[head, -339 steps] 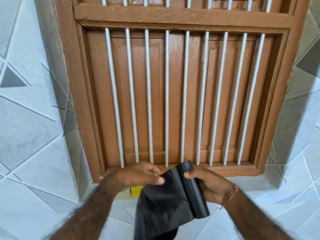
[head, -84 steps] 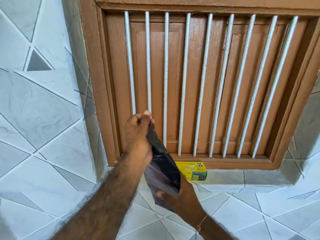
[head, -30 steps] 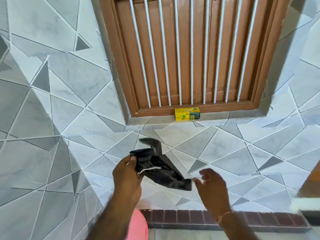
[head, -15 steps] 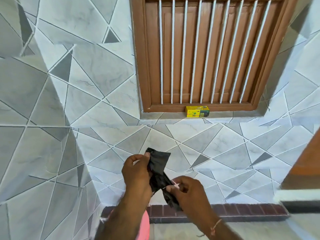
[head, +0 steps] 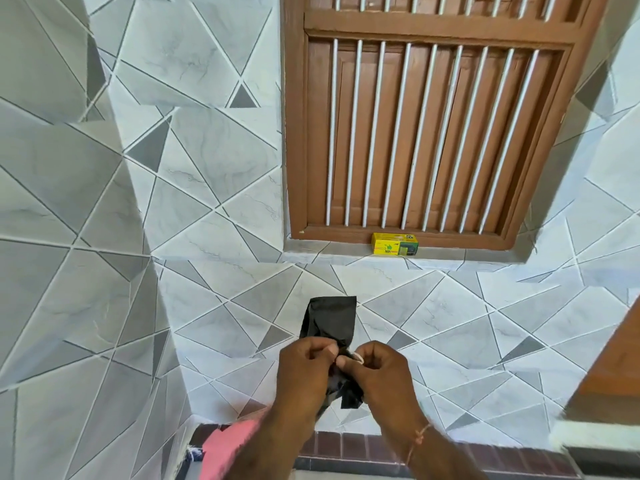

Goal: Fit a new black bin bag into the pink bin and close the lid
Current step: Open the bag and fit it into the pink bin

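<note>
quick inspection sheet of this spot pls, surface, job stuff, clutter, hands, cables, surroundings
surface: grey and white tiled wall; brick-red strip at its foot.
job's things: folded black bin bag held up, not yet opened; pink bin only partly in view at the bottom edge, lid state unclear.
clutter: yellow box on the window ledge.
grips: left hand and right hand both pinch the bag.
cables: nothing seen.
surroundings: brown wooden window with white bars, shutters closed.
</note>
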A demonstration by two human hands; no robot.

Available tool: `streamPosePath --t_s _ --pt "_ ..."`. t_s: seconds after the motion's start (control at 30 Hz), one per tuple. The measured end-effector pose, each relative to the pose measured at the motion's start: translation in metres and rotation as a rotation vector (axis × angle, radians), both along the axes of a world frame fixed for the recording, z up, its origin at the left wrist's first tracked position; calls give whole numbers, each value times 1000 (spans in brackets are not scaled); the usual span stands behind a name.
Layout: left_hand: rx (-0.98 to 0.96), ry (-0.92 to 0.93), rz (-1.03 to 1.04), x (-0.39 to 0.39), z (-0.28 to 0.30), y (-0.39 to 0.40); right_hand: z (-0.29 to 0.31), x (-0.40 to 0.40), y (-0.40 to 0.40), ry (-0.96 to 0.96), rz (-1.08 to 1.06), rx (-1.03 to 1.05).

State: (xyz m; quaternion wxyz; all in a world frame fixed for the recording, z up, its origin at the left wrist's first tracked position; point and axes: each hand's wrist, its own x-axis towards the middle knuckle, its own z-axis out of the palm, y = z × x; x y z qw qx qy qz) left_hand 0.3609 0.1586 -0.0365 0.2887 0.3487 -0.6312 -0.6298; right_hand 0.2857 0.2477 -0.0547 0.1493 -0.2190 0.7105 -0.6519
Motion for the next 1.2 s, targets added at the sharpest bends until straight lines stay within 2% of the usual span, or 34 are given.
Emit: streamPosePath --t_s 0.07,0.2,0.37,0.43,0.53,0.57,0.67,0.73,0.8,1.07,1.2 --pt "102 38 55 -4 3 0 0 -7 7 -81 61 -34" --pt "107 122 231 -9 10 -2 -6 -20 19 -324 108 -79" --pt "121 185 297 -14 13 -1 -13 -25 25 -352 97 -16" --pt "102 174 318 -14 14 -7 -21 -33 27 -239 28 88" --pt "-4 135 269 -10 14 -14 -32 -50 32 194 -48 408" --pt "-42 120 243 -9 15 -14 -28 -53 32 285 -86 423" --pt "-130 90 180 -9 18 -9 4 -50 26 288 -96 207" --pt "-161 75 143 -10 20 -5 26 -40 17 131 108 103" --pt "-159 77 102 -10 22 -2 34 -26 8 36 283 89" --pt "-61 110 23 2 23 -10 28 -24 0 49 202 7" --pt "8 153 13 1 23 -13 29 -26 3 -106 212 -98"
